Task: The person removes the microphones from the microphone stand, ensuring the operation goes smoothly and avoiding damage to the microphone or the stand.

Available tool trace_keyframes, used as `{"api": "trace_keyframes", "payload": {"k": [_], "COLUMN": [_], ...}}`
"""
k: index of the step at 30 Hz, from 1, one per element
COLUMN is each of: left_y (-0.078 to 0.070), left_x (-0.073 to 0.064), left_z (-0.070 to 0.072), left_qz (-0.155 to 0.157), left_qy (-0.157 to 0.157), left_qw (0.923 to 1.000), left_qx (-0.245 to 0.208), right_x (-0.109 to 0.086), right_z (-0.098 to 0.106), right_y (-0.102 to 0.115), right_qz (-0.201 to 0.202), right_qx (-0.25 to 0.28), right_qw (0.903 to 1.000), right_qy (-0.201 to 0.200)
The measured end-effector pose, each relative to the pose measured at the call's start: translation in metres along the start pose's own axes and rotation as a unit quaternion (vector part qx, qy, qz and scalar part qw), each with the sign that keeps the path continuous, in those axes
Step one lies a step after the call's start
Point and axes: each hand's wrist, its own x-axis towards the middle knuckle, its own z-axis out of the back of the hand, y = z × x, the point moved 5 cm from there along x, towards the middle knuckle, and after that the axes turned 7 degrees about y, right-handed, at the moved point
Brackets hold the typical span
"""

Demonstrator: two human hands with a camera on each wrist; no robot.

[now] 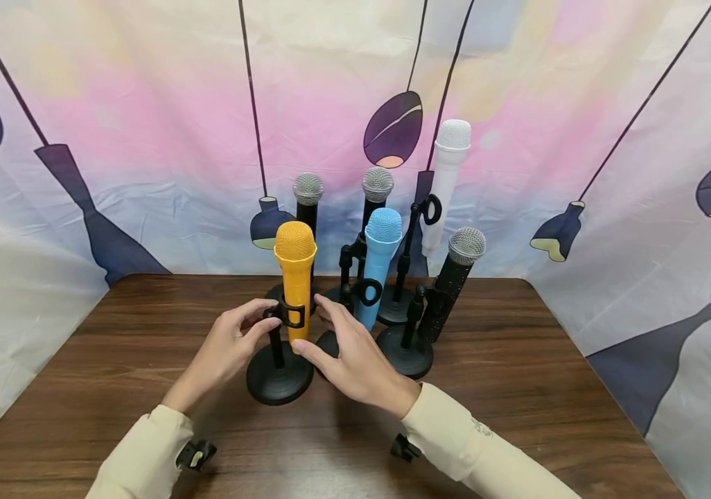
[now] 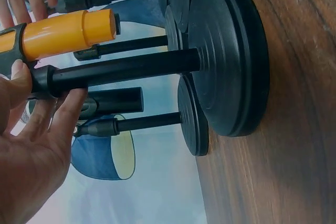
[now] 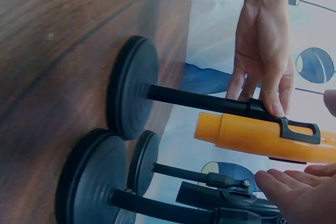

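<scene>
A yellow microphone (image 1: 296, 274) sits in the clip of a black desk stand (image 1: 279, 380), whose round base rests on the table. My left hand (image 1: 227, 346) pinches that stand at the joint below the clip, thumb on one side and fingers on the other in the left wrist view. My right hand (image 1: 355, 360) is spread beside the yellow microphone, with thumb and fingers on either side of its lower body. In the right wrist view, a gap shows between the right fingertips (image 3: 265, 179) and the yellow barrel.
Close behind the right hand, a blue microphone (image 1: 382, 242) leans in its stand. A sparkly black microphone (image 1: 452, 291) and a tall white one (image 1: 448, 180) stand to the right. Two silver-headed microphones are at the back, near the patterned cloth (image 1: 174, 138). The wooden table (image 1: 518, 402) ends there.
</scene>
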Motion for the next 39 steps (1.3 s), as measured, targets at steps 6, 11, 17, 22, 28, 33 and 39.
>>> {"api": "trace_keyframes", "payload": {"k": [6, 11, 17, 22, 28, 33, 39], "left_y": [-0.003, -0.007, -0.012, -0.014, -0.018, -0.021, -0.026], "left_x": [-0.005, -0.009, -0.016, -0.019, -0.021, -0.023, -0.024], "left_z": [-0.002, -0.005, -0.009, -0.009, -0.01, -0.014, -0.021], "left_qz": [0.0, 0.005, 0.004, -0.004, -0.013, -0.014, -0.015], "left_qy": [0.001, 0.005, 0.013, 0.014, 0.026, 0.037, 0.048], "left_qw": [1.0, 1.0, 0.9994, 0.9988, 0.9977, 0.9963, 0.9949], "left_qx": [0.001, -0.006, -0.033, -0.046, -0.061, -0.076, -0.088], "right_x": [0.017, 0.025, 0.026, 0.024, 0.018, 0.011, 0.002], "right_z": [0.002, 0.003, 0.005, 0.008, 0.01, 0.013, 0.017], "right_y": [0.004, 0.009, 0.01, 0.01, 0.012, 0.013, 0.012], "right_qz": [0.001, 0.025, 0.03, 0.038, 0.047, 0.047, 0.044], "right_qx": [0.055, 0.07, 0.089, 0.083, 0.074, 0.076, 0.072], "right_qw": [0.9984, 0.9971, 0.9955, 0.9958, 0.9961, 0.996, 0.9965], "right_qy": [-0.013, -0.018, -0.015, -0.009, 0.0, 0.004, 0.005]}}
